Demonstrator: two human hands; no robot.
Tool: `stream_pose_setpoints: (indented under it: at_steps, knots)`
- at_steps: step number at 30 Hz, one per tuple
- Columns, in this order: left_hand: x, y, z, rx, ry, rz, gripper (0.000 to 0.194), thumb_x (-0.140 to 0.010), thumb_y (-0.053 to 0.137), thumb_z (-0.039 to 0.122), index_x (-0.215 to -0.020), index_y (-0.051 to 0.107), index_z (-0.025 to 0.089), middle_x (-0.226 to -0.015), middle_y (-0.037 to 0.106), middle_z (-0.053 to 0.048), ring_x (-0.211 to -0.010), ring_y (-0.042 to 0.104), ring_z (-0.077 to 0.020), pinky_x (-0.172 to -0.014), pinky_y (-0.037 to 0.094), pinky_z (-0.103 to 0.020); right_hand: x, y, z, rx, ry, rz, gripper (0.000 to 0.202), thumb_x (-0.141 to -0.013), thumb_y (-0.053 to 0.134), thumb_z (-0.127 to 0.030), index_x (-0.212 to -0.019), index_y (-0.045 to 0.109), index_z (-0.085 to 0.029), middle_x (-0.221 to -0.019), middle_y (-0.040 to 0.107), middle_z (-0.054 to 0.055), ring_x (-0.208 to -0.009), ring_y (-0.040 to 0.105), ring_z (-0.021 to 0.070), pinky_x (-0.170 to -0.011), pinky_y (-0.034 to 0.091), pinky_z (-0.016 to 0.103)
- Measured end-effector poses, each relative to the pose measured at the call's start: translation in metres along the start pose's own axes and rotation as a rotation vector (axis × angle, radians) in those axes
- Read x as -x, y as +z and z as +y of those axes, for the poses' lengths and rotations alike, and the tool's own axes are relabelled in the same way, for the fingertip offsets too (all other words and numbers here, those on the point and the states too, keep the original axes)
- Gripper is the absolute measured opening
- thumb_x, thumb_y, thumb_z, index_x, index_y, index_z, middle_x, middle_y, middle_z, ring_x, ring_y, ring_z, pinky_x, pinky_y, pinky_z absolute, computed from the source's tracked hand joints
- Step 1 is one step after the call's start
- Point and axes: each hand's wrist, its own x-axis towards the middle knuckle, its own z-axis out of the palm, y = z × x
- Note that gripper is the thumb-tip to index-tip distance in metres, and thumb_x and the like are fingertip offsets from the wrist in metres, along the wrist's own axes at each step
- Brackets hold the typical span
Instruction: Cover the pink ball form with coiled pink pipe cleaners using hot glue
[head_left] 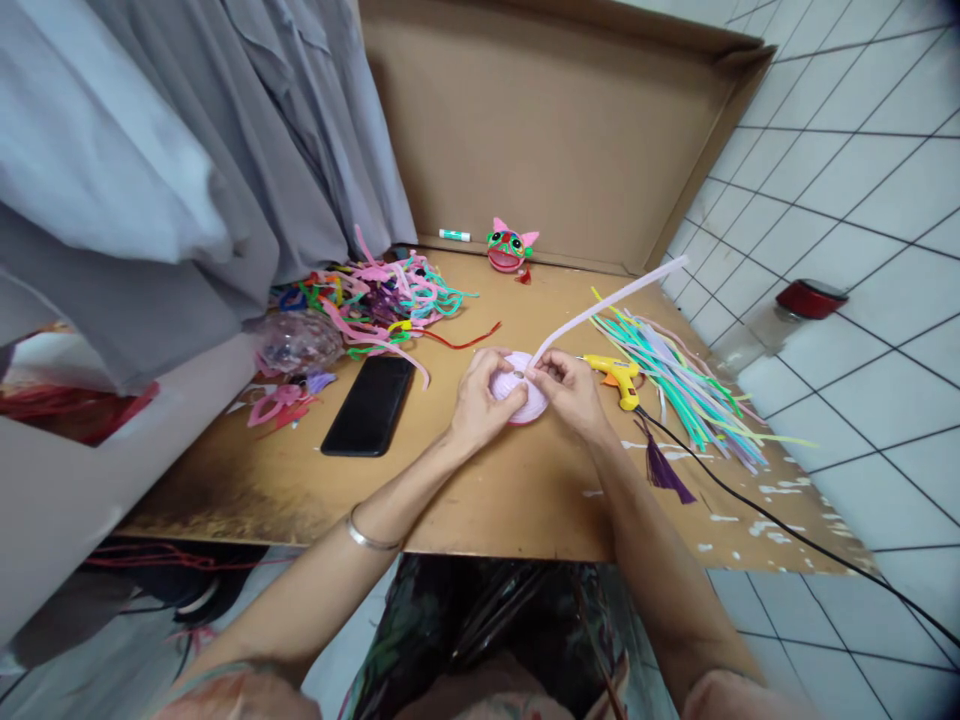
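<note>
Over the middle of the table, a flat round lilac coil (531, 402) of fuzzy pipe cleaner is held between both hands. My left hand (480, 398) grips its left side, with the thumb lying across the face. At the coil's upper right, my right hand (568, 388) pinches a lilac pipe cleaner (611, 302) near the centre. The free length of that pipe cleaner sticks out up and to the right. A small dark spot shows at the coil's middle; the underside is hidden.
A yellow glue gun (619, 375) with a black cord lies right, beside loose pipe cleaners (675, 370) and a purple tassel (666, 465). Left are a black phone (369, 405) and tangled pipe cleaners (405, 290). An animal-face craft (508, 248) and glue stick (454, 235) sit behind.
</note>
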Motion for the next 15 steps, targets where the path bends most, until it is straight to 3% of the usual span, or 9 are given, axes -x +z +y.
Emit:
stream_pose_setpoints:
  at_steps: [6,15]
  knots:
    - [-0.0004,0.0,0.0019,0.016,0.003,-0.004,0.017,-0.073,0.064,0.022,-0.085,0.052,0.022,-0.106,0.062,-0.006,-0.11,0.058,-0.024,-0.1,0.044,-0.041,0.0001,0.0,0.002,0.007,0.007,0.001,0.023,-0.073,0.066,-0.041,-0.069,0.058,-0.019,-0.063,0.048,-0.003,-0.058,0.041,0.0111,-0.055,0.035,0.026]
    - [0.0007,-0.0019,0.0,0.089,-0.032,-0.025,0.012,-0.078,0.059,0.025,-0.089,0.056,0.021,-0.115,0.063,-0.009,-0.117,0.057,-0.0254,-0.103,0.043,-0.045,-0.0007,-0.0007,0.0001,0.0,0.04,0.003,0.033,-0.07,0.072,-0.049,-0.069,0.057,-0.019,-0.063,0.05,-0.003,-0.058,0.042,0.011,-0.055,0.035,0.025]
